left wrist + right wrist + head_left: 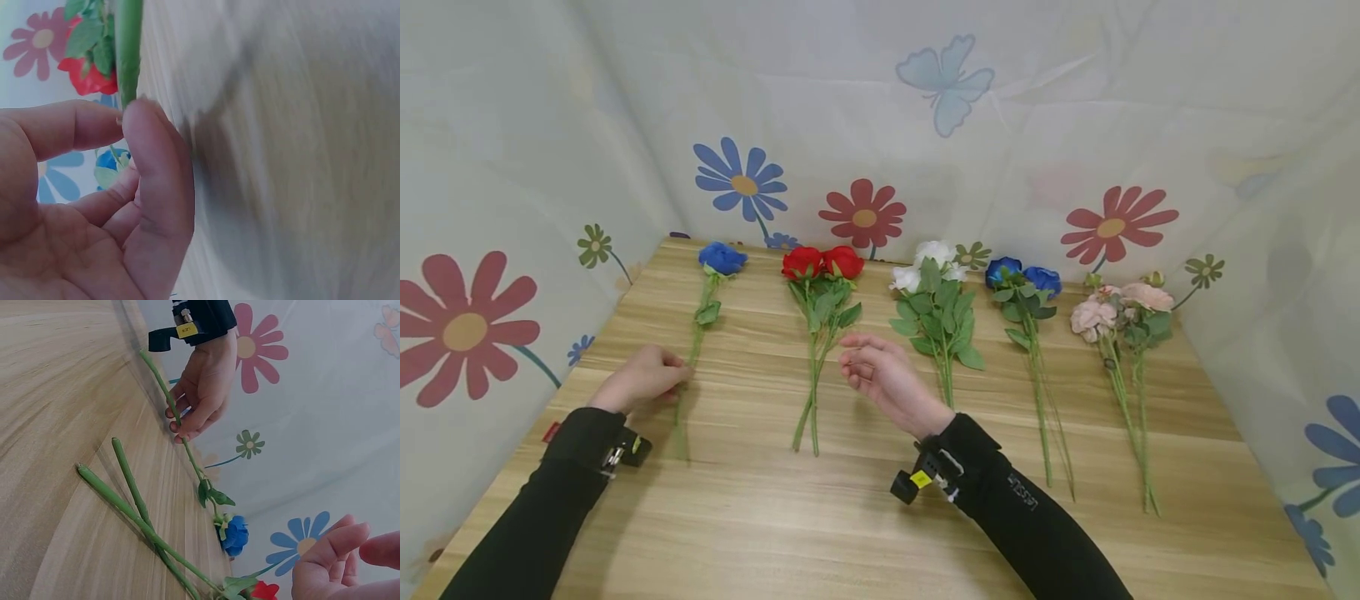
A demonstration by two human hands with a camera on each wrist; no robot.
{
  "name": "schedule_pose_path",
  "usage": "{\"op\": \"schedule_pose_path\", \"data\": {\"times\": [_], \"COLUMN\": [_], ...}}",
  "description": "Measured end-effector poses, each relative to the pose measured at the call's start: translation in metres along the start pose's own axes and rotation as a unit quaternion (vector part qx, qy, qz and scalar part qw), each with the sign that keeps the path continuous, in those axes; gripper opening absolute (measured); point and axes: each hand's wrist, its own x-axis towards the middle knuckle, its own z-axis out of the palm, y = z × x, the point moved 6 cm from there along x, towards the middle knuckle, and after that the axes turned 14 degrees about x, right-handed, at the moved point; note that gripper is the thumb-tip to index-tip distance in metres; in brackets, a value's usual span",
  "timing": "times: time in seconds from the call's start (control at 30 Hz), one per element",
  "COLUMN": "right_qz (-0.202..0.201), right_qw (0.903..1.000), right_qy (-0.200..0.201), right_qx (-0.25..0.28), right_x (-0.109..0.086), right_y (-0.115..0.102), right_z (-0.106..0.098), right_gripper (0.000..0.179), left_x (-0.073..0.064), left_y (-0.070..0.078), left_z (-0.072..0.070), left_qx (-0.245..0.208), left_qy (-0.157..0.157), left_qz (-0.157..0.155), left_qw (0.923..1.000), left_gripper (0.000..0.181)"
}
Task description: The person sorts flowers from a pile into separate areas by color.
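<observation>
At the left of the table, my left hand (pixel 643 379) pinches the green stem of a single blue flower (pixel 722 258) between thumb and fingers. The left wrist view shows the stem (pixel 129 56) right at the fingertips. My right hand (pixel 891 377) is raised over the table between the red and white flowers, its fingers loosely curled and nothing in them. Closest to it on the left lie two red roses (pixel 802 262) with crossed stems. White flowers (pixel 936 254) with broad green leaves lie just beyond it.
Further right lie a pair of blue flowers (pixel 1041 281) and a bunch of pale pink flowers (pixel 1093 317), stems toward me. The wooden table (pixel 760 533) meets a curtain (pixel 820 83) printed with flowers and a butterfly at the back and sides.
</observation>
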Motion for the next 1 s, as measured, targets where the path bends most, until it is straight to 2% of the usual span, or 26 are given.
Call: {"op": "schedule_pose_path", "data": {"times": [0.13, 0.37, 0.57, 0.77, 1.0], "right_qz": [0.002, 0.005, 0.007, 0.005, 0.003], "right_qw": [1.0, 1.0, 0.9999, 0.9999, 0.9997], "right_qy": [-0.002, 0.007, 0.008, 0.008, 0.01], "right_qx": [-0.006, -0.004, -0.004, -0.01, -0.02], "right_x": [-0.001, -0.001, 0.0, 0.0, -0.003], "right_y": [0.001, 0.003, 0.005, 0.005, 0.003], "right_z": [-0.001, -0.003, -0.004, -0.005, -0.01], "right_gripper": [0.038, 0.033, 0.035, 0.036, 0.032], "left_x": [0.0, 0.001, 0.0, 0.0, -0.004], "left_y": [0.0, 0.002, 0.004, 0.007, 0.021], "left_z": [0.006, 0.011, 0.011, 0.011, 0.008], "left_qx": [-0.062, -0.106, -0.111, -0.124, -0.122], "left_qy": [-0.031, -0.066, -0.063, -0.051, -0.038], "left_qz": [0.005, 0.003, 0.008, 0.002, 0.022], "left_qw": [0.9976, 0.9922, 0.9918, 0.991, 0.9915], "left_gripper": [0.024, 0.031, 0.028, 0.036, 0.041]}}
